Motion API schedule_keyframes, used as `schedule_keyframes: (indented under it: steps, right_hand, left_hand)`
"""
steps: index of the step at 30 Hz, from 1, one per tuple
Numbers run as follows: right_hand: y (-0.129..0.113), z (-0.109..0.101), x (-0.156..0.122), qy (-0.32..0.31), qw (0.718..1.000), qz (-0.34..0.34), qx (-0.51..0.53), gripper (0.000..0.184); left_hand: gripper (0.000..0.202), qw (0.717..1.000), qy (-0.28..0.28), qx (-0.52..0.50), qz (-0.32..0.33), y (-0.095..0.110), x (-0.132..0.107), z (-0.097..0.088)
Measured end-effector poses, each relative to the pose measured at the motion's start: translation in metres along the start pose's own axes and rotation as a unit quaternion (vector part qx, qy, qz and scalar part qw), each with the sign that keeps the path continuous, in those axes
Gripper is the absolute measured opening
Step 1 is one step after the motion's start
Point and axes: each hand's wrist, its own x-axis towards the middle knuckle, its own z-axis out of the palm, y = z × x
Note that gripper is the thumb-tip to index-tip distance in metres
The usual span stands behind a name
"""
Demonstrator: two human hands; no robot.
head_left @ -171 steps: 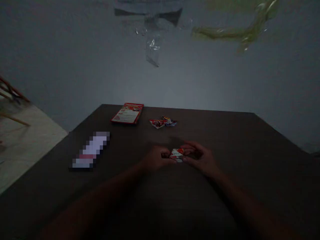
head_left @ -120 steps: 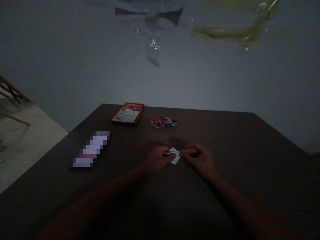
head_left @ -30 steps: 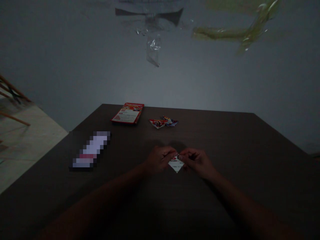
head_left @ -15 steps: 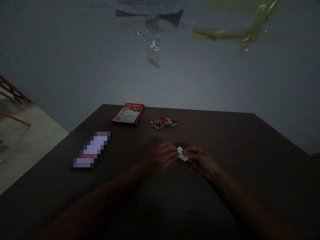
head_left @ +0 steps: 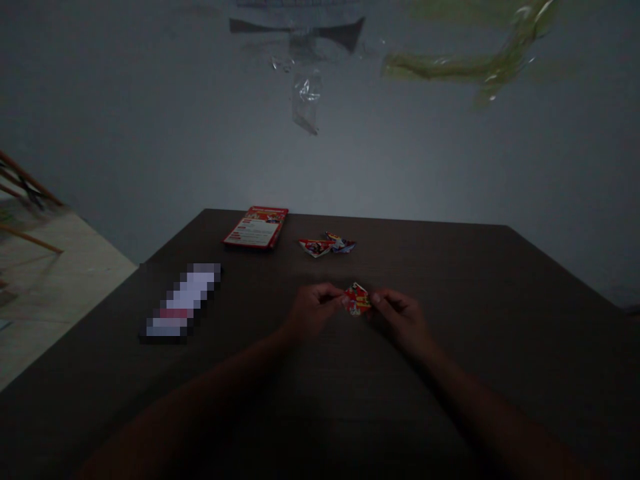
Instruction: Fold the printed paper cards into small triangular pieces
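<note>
The fingers (head_left: 332, 290) of your left hand (head_left: 307, 312) pinch one side of a small folded paper (head_left: 357, 301), red with coloured print, while those of your right hand (head_left: 409, 321) grip its opposite side, over the middle of the surface (head_left: 465, 273). Beyond it, nearer the far edge, two folded printed pieces (head_left: 327, 245) touch each other. To their left, a red-bordered printed card (head_left: 257, 227) lies near the far left corner. Your phone (head_left: 183, 300), its screen pixelated, rests along the left edge.
</note>
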Motion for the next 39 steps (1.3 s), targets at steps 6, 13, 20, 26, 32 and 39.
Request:
schedule_keyframes:
  steps: [6, 13, 20, 26, 32, 39]
  right_hand:
    - [-0.003, 0.002, 0.0, 0.031, 0.998, -0.001, -0.047, 0.028]
    - [-0.004, 0.006, 0.0, 0.032, 0.998, 0.008, -0.045, 0.027]
    - [0.004, 0.012, -0.001, 0.003, 0.999, 0.006, -0.031, 0.028]
    - [0.003, 0.012, -0.001, -0.015, 0.999, -0.014, -0.032, 0.027]
    - [-0.002, 0.01, -0.001, -0.032, 0.999, -0.017, -0.041, 0.026]
    - [-0.001, 0.014, -0.002, -0.04, 0.998, -0.002, -0.04, 0.027]
  left_hand:
    - [0.023, 0.995, 0.025, -0.074, -0.059, -0.003, 0.002, 0.002]
    - [0.028, 0.995, -0.006, -0.078, -0.067, -0.003, 0.0, 0.006]
    - [0.032, 0.998, -0.031, -0.022, -0.047, -0.005, -0.003, 0.006]
    - [0.034, 0.999, -0.05, -0.011, -0.018, -0.007, -0.002, 0.006]
    - [0.031, 0.999, -0.028, -0.016, 0.003, -0.003, -0.003, 0.005]
    - [0.028, 0.998, -0.047, 0.029, 0.023, -0.002, -0.005, 0.004]
